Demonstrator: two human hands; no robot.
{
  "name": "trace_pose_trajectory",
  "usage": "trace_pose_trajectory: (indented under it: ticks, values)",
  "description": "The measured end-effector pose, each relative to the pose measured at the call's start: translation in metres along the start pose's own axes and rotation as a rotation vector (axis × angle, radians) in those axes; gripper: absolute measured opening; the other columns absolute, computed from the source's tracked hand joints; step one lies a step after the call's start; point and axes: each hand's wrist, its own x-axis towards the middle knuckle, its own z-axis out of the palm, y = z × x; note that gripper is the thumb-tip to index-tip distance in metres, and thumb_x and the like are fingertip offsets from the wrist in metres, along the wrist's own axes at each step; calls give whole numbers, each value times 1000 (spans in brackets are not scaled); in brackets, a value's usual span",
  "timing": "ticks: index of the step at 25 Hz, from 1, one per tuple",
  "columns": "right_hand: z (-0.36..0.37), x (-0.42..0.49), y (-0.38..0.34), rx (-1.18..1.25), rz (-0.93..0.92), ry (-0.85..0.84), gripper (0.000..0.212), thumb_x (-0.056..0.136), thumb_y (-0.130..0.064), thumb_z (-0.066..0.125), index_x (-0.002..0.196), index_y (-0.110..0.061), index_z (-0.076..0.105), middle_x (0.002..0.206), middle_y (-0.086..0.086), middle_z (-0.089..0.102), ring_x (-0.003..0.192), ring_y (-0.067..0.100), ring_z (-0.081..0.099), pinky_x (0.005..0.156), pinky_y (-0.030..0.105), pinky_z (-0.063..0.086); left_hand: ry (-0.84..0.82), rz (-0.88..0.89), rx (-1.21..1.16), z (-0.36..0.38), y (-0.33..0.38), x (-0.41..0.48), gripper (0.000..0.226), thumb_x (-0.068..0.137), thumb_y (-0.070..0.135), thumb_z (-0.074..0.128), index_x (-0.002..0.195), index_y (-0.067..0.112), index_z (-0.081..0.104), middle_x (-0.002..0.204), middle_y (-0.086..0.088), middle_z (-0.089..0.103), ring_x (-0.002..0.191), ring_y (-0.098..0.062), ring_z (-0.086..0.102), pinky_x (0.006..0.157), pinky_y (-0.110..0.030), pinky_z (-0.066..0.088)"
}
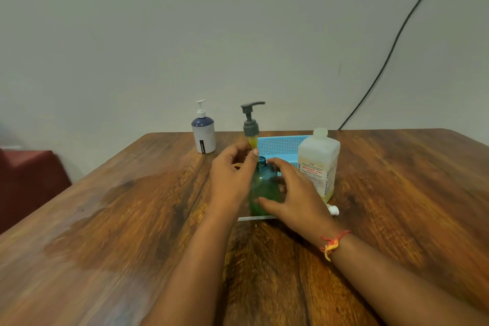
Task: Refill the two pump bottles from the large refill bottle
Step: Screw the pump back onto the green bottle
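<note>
A green see-through pump bottle [264,188] stands in the middle of the wooden table, its neck open. My right hand [293,193] grips its body from the right, thumb in front and fingers behind. My left hand [232,180] pinches the yellow stem of the grey pump head [250,119], which is lifted out just above and left of the neck. A white and blue pump bottle [203,135] stands with its pump on, at the back left. To the right of my right hand stands the large pale refill bottle [318,164], with no cap on its neck.
A blue mesh tray [280,145] sits behind and under the green bottle and the refill bottle. A small white cap [334,210] lies on the table [119,206] by the refill bottle's base. A black cable [391,50] hangs down the wall at the back right.
</note>
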Motion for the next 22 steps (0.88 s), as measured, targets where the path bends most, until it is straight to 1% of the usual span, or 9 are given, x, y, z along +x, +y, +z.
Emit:
trace_pose_trajectory:
  ticks: [2,5,8,10,13,16,19,21,22]
  values:
    - [-1,-1,1,-2,5,0,82,78,-35,82,147,-34,37,144,-12,45,126,8,50,99,28,54,-46,-29,6,2,-3,-4,13,98,14,65,106,21,73,97,5,75,89,-4,72,75,-21,61]
    - [-3,-2,2,-10,3,8,82,76,-39,82,146,-34,39,142,-12,47,124,8,51,97,30,55,-79,-72,-24,4,-6,-6,13,99,12,63,102,21,73,99,5,76,89,-2,72,71,-18,59]
    - [-4,-3,4,-7,-8,9,83,74,-41,80,146,-36,39,141,-13,48,125,8,51,96,34,57,-120,-83,-15,6,-7,-7,15,99,16,63,111,19,70,104,5,74,96,-6,72,72,-18,59]
    - [-5,-4,5,-8,-12,11,82,74,-40,81,145,-37,40,142,-13,48,126,8,51,96,33,57,-124,-73,-33,9,-6,-8,20,98,21,66,118,20,65,107,4,73,99,-8,73,74,-20,60]
    - [-6,-5,5,-12,-27,15,80,75,-42,80,144,-37,40,141,-13,50,125,7,52,97,32,56,-93,-66,-124,11,-3,-10,34,96,25,67,127,21,55,110,1,72,93,2,72,71,-17,58]
    - [-6,-6,3,-23,-55,15,80,76,-46,79,144,-38,39,140,-13,50,124,6,51,98,31,55,-84,-30,-150,13,-2,-9,28,97,22,66,123,24,58,108,1,73,93,5,72,71,-17,58]
    - [-7,-7,3,-26,-61,14,81,76,-45,79,145,-36,39,141,-12,51,125,7,51,98,30,54,-91,4,-109,13,-4,-10,18,95,18,70,110,27,65,105,0,74,97,-5,73,75,-26,62]
    - [-9,-7,3,-13,-54,13,82,75,-43,80,145,-36,39,141,-11,51,124,7,52,96,28,55,-103,5,-68,11,-9,-9,21,92,16,74,108,27,68,109,0,74,102,-14,73,82,-38,64]
    - [-9,-8,3,-11,-52,15,82,75,-42,81,146,-36,39,141,-12,50,123,6,52,95,27,55,-117,0,-57,10,-11,-9,22,91,15,75,109,26,68,111,1,74,104,-16,73,84,-40,64]
